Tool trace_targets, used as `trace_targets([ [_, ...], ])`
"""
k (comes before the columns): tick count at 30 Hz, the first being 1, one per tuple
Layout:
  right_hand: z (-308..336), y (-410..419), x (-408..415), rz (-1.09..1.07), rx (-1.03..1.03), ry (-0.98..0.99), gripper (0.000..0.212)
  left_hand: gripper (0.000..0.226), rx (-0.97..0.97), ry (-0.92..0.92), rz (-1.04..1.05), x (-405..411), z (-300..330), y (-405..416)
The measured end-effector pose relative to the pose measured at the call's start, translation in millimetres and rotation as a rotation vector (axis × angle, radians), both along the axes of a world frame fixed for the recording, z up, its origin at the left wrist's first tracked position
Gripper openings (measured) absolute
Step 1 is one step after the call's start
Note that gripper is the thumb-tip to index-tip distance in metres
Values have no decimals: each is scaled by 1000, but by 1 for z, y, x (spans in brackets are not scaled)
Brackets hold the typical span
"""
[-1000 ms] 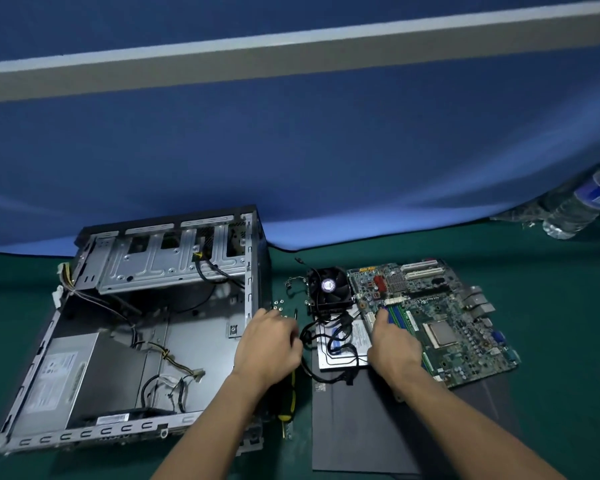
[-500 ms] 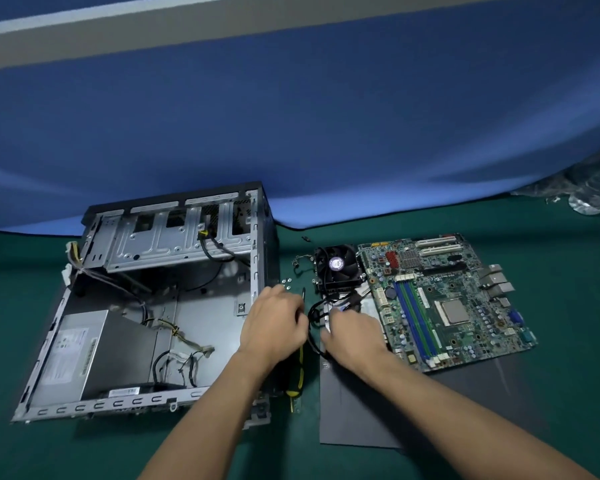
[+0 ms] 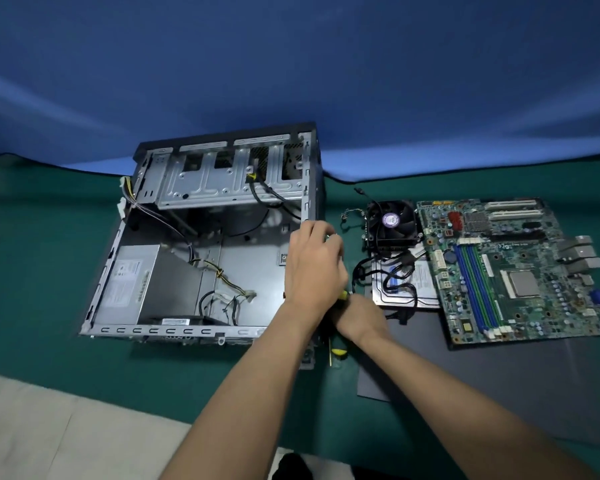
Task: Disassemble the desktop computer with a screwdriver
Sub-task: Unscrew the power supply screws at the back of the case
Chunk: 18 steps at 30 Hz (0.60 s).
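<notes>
The right hand [image 3: 357,317] had left the motherboard [image 3: 520,268], where it rested a second before, and had come back across the hard drive [image 3: 423,282] to the strip of table [image 3: 42,271] between the case [image 3: 201,244] and the removed parts. It now sat low, partly tucked under the left wrist, closing on the yellow-and-black screwdriver [image 3: 338,353] lying there; the handle showed at its knuckles, but I could not tell whether the fingers had actually wrapped it. The left hand [image 3: 312,261] hovered loosely curled at the case's right wall, over the small pile of screws, which it hid; whether it held any I could not tell.

To my eye that meant the board, the cooler fan [image 3: 392,220] and the drive were done with, and the tool was being fetched for what remained in the case: the power supply [image 3: 136,282] in the near-left corner and the drive cage [image 3: 229,178] at the back.

Room was tight where the hands met. The case wall stood just to the left, the drive's looping black cables [image 3: 385,271] just to the right, and the dark side panel [image 3: 499,368] lay under the parts. The case interior was open, though loose wires crossed its floor.
</notes>
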State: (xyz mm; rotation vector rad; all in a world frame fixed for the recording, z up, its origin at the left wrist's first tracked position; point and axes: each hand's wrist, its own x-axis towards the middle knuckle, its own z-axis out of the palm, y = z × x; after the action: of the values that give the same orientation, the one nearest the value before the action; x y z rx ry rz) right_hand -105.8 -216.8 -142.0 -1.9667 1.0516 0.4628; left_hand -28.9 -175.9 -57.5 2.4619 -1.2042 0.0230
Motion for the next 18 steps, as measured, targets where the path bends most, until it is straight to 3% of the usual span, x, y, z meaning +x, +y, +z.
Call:
trace_targets([
  [5,27,-2,-18,-357,99,-258,8,20,-143,119,46,-1,3,14],
  [8,57,-2,-19,-463,126,-455,20,20,-206,236,70,2,8,37],
  [13,107,34,6,-367,-40,-606,40,22,-120,356,82,36,19,108],
  [18,130,117,48,-220,-46,-562,34,32,30,288,132,85,27,201],
])
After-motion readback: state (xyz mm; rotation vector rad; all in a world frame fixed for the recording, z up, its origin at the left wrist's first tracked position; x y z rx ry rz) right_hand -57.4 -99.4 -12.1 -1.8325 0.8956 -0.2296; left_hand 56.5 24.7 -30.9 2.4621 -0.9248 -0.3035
